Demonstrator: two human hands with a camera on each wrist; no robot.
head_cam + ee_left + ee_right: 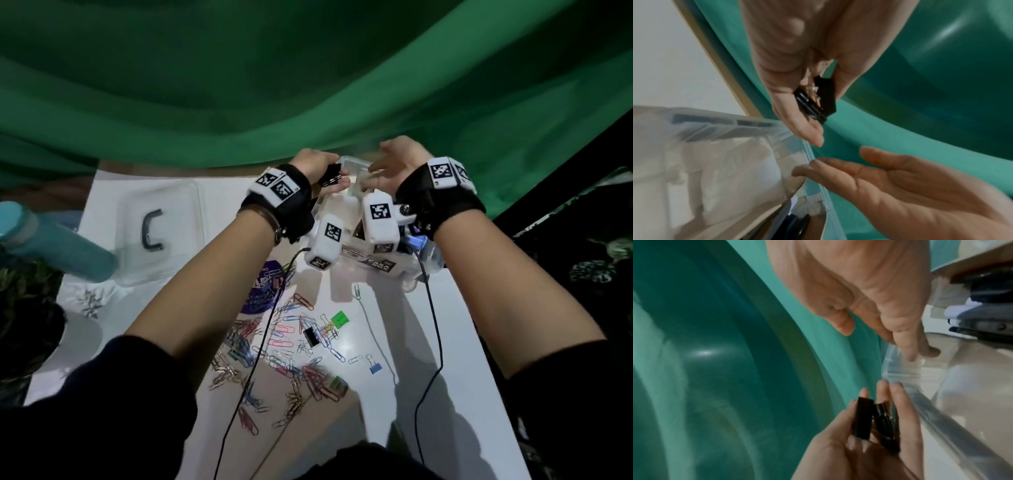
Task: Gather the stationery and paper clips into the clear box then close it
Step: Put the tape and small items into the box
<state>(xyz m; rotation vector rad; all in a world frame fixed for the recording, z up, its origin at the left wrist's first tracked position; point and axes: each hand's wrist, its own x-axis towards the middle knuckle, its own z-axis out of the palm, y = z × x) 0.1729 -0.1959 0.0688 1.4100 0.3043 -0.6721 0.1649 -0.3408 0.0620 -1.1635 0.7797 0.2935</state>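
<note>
My left hand [329, 175] hovers over the far left corner of the clear box [355, 164] and cups a few black binder clips [331, 177] in curled fingers; the left wrist view shows the black binder clips [818, 99] against the palm. My right hand [381, 161] is open, palm turned inward, with straight fingertips [911, 353] touching the box's far rim [900, 369]. Several coloured paper clips [274, 346] lie scattered on the white table in front of the box, with a green binder clip [339, 318], a black one [310, 337] and a blue one [375, 365].
The box's clear lid [157, 222], with a dark handle, lies at the left of the table. A teal bottle [58, 243] lies beside it. A green cloth [308, 85] hangs right behind the box. Two black cables [435, 329] trail from my wrists across the table.
</note>
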